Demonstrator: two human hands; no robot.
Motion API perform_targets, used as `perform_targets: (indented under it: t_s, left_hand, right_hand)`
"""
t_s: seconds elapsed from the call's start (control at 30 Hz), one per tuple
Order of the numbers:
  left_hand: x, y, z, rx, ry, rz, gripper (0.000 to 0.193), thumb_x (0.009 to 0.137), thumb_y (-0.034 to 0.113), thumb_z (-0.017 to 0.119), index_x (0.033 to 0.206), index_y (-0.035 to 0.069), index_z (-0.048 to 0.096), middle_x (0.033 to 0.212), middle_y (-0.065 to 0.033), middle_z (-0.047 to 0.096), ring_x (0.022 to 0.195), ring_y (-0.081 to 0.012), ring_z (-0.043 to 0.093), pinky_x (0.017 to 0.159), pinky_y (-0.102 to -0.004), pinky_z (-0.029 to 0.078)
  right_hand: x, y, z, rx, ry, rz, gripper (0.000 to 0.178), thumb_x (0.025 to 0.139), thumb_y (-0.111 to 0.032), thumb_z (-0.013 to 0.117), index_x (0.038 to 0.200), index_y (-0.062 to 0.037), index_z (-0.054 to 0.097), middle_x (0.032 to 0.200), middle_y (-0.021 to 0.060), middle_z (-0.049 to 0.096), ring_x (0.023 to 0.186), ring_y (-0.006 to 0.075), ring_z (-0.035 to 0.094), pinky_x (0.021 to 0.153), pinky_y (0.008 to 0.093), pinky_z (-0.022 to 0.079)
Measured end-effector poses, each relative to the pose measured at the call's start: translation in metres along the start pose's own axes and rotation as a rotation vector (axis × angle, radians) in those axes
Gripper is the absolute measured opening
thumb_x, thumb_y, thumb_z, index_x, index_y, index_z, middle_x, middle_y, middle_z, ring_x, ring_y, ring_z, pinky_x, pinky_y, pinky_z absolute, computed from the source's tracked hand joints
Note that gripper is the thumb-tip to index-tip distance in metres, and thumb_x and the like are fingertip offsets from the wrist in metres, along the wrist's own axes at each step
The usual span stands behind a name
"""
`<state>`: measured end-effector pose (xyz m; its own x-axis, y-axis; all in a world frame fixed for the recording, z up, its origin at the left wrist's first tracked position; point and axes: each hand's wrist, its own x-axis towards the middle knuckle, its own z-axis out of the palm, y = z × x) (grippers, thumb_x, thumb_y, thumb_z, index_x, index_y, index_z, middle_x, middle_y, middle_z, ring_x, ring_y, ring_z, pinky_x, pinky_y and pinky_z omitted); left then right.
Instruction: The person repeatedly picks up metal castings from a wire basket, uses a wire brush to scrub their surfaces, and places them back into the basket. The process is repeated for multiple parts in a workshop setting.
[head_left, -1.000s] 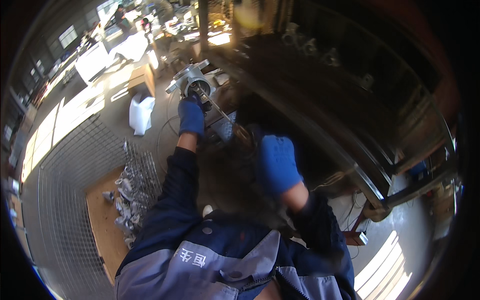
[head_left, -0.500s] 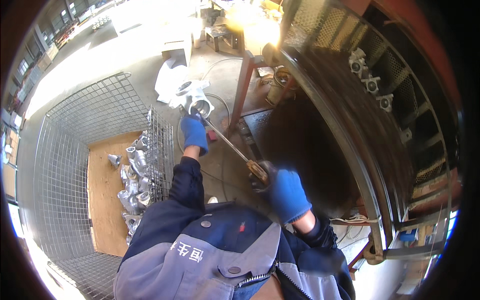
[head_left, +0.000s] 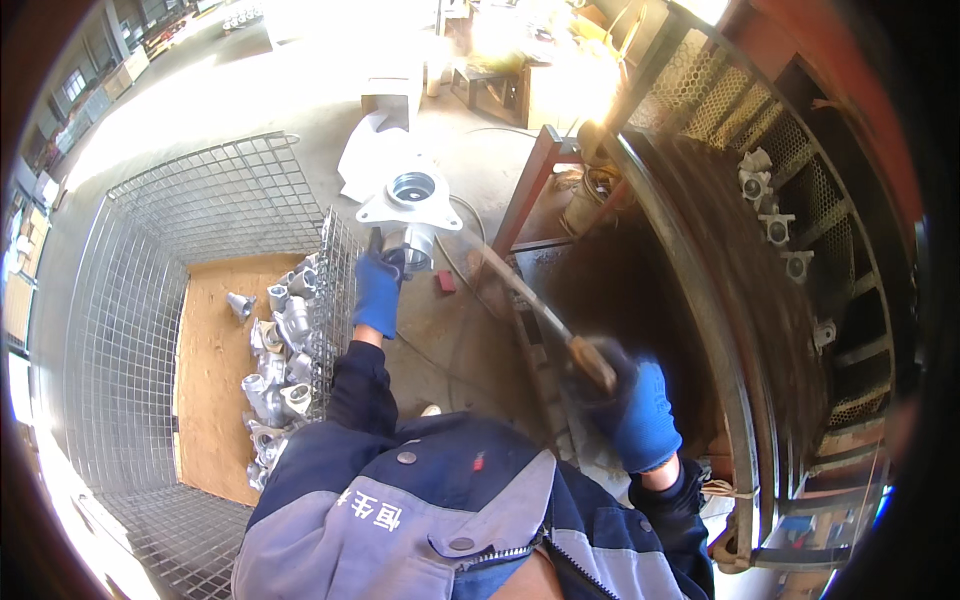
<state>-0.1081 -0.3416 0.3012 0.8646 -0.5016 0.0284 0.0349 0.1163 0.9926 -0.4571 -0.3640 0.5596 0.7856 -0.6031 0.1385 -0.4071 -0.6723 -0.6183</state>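
My gloved left hand [head_left: 378, 292] is closed round the lower pipe end of a silver metal casting [head_left: 402, 212]. The casting has a flat lobed flange with a round bore and is held up in front of me. In my gloved right hand [head_left: 640, 410] is the wooden handle of a long file [head_left: 530, 296]. Its blade slants up and left toward the casting's right side, slightly blurred. The blade tip is close to the flange, but whether it touches I cannot tell.
On my left, a wire mesh cage [head_left: 215, 185] with a wooden base [head_left: 215, 350] holds several castings [head_left: 292, 320]. At right stands a large machine frame [head_left: 690, 290] with more castings [head_left: 775, 228] along its far side. A bucket [head_left: 588, 205] and a red block [head_left: 446, 283] are on the floor.
The casting has turned so its flange and bore face up. The file has come out of the bore to its right side. My right hand has moved right and slightly down.
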Motion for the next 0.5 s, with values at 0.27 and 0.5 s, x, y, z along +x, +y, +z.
perform_targets:
  t_s: [0.27, 0.5]
  left_hand:
    - [-0.058, 0.066, -0.026, 0.519, -0.055, 0.391, 0.034, 0.085, 0.016, 0.066, 0.114, -0.001, 0.061, 0.086, -0.0137, 0.060, 0.076, -0.0213, 0.062, 0.060, -0.0355, 0.050]
    - [-0.105, 0.104, -0.054, 0.834, -0.118, 0.602, 0.042, 0.076, 0.013, 0.072, 0.111, -0.005, 0.057, 0.090, -0.0193, 0.057, 0.085, -0.0363, 0.057, 0.075, -0.0439, 0.047]
  right_hand:
    - [-0.007, 0.026, -0.043, 0.009, 0.009, 0.041, 0.033, 0.078, -0.008, 0.076, 0.109, -0.0014, 0.065, 0.089, 0.0198, 0.069, 0.075, 0.0207, 0.067, 0.072, 0.0311, 0.053]
    - [-0.026, 0.062, -0.046, 0.001, -0.097, 0.025, 0.035, 0.076, -0.005, 0.076, 0.110, 0.0000, 0.065, 0.088, 0.0144, 0.070, 0.077, 0.0114, 0.060, 0.074, 0.0302, 0.052]
